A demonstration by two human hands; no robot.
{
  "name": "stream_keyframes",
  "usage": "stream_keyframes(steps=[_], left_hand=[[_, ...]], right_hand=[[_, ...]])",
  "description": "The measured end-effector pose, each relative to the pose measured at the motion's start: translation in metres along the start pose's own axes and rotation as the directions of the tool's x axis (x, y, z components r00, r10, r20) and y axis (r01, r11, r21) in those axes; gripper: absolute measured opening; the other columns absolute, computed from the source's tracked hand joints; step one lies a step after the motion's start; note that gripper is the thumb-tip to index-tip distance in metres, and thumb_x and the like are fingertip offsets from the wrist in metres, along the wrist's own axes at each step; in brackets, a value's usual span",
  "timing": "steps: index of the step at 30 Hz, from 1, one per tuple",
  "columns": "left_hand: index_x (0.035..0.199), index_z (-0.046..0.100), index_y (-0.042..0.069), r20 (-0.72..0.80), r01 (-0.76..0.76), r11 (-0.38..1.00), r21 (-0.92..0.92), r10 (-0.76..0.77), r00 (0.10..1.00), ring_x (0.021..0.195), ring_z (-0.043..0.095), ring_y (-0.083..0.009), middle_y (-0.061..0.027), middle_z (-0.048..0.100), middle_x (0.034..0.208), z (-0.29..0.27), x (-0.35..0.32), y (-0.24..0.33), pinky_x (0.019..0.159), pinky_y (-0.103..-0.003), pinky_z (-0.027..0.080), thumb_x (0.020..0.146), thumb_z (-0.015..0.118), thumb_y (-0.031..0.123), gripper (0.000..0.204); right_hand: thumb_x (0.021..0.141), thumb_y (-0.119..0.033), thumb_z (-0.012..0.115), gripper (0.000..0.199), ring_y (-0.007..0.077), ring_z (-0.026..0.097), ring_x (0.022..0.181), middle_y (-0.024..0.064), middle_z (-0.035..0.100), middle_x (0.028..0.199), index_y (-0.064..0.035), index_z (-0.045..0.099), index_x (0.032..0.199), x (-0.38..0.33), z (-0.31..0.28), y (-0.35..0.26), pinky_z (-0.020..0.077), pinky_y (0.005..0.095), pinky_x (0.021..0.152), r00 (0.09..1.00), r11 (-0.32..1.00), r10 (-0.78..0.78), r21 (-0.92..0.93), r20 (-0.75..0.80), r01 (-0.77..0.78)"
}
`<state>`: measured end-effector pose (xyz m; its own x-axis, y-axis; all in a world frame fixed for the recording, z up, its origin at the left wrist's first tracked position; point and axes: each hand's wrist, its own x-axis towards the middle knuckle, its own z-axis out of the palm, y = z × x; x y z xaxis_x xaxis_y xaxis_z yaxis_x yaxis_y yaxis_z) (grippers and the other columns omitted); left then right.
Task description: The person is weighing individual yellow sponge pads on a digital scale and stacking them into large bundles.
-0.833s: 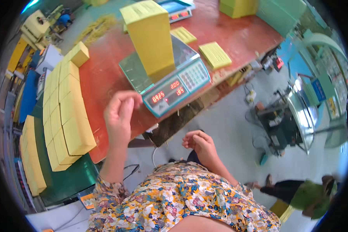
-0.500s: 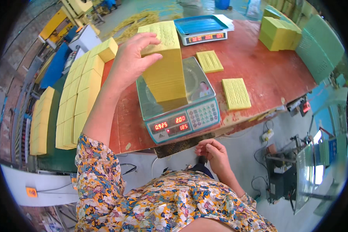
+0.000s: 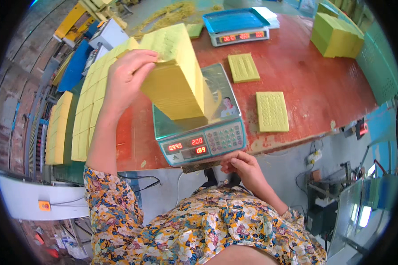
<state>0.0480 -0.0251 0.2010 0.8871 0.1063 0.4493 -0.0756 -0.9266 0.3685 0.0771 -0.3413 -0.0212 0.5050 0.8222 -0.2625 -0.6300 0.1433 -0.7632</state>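
A tall stack of yellow sheets (image 3: 177, 84) stands on the platform of a digital scale (image 3: 199, 132) at the near edge of a red table (image 3: 314, 84). My left hand (image 3: 126, 77) grips the stack's upper left side, fingers curled over its top edge. My right hand (image 3: 243, 168) is loosely closed just below the scale's front, at the table's edge, holding nothing that I can see.
Two thin yellow perforated pads (image 3: 272, 111) lie right of the scale. A second scale with a blue tray (image 3: 236, 24) stands at the back. More yellow stacks (image 3: 336, 35) sit far right, and long rows of yellow blocks (image 3: 86, 110) line the left.
My left hand rose from near the scale's front to the stack's top left and took hold of it. The view shifted nearer over the scale. My right hand moved up to the table edge.
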Motion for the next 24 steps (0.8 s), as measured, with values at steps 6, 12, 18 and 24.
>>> stream_keyframes(steps=[6, 12, 18, 24], left_hand=[[0.093, 0.066, -0.002, -0.252, -0.261, 0.855, 0.448, 0.401, 0.881, 0.105, 0.066, -0.0283, -0.0142, 0.069, 0.102, 0.019, -0.032, 0.065, 0.100, -0.050, 0.044, 0.087, 0.061, 0.002, 0.008], [0.089, 0.067, -0.001, 0.044, -0.647, 0.760, -0.059, 0.649, 0.759, 0.104, 0.065, -0.0260, -0.0116, 0.068, 0.100, 0.122, -0.085, 0.110, 0.100, -0.054, 0.044, 0.077, 0.065, 0.011, 0.017], [0.121, 0.059, -0.003, 0.116, -0.493, 0.804, -0.333, 0.554, 0.825, 0.121, 0.055, -0.0297, -0.0168, 0.058, 0.126, 0.241, -0.092, 0.107, 0.107, -0.047, 0.040, 0.083, 0.069, 0.020, 0.045], [0.144, 0.032, -0.009, 0.334, 0.478, 0.340, -0.810, -0.402, 0.852, 0.133, 0.043, -0.0341, -0.0255, 0.044, 0.143, 0.319, -0.074, 0.100, 0.112, -0.039, 0.032, 0.097, 0.055, 0.021, 0.060]], right_hand=[[0.101, -0.029, 0.051, 0.039, 0.0188, 0.062, 0.103, 0.0123, 0.064, 0.115, 0.0019, 0.055, 0.125, -0.007, 0.007, -0.041, 0.0510, 0.0337, 0.088, 0.996, 0.998, -0.069, 0.006, 0.055, 0.068], [0.095, -0.037, 0.058, 0.069, 0.0240, 0.053, 0.125, 0.0150, 0.049, 0.141, 0.0008, 0.032, 0.147, -0.035, -0.007, -0.064, 0.0449, 0.0399, 0.103, 0.956, 0.883, -0.293, 0.383, -0.002, 0.272], [0.087, -0.002, 0.050, 0.052, 0.0237, 0.054, 0.123, 0.0158, 0.056, 0.132, 0.0036, 0.044, 0.139, -0.032, -0.070, -0.068, 0.0451, 0.0364, 0.102, 0.864, 0.986, -0.147, -0.002, -0.482, 0.167], [0.085, 0.000, 0.047, 0.055, 0.0232, 0.057, 0.116, 0.0155, 0.057, 0.126, 0.0038, 0.044, 0.140, 0.024, -0.128, -0.109, 0.0450, 0.0341, 0.098, 0.861, 0.935, -0.299, -0.307, -0.412, 0.178]])
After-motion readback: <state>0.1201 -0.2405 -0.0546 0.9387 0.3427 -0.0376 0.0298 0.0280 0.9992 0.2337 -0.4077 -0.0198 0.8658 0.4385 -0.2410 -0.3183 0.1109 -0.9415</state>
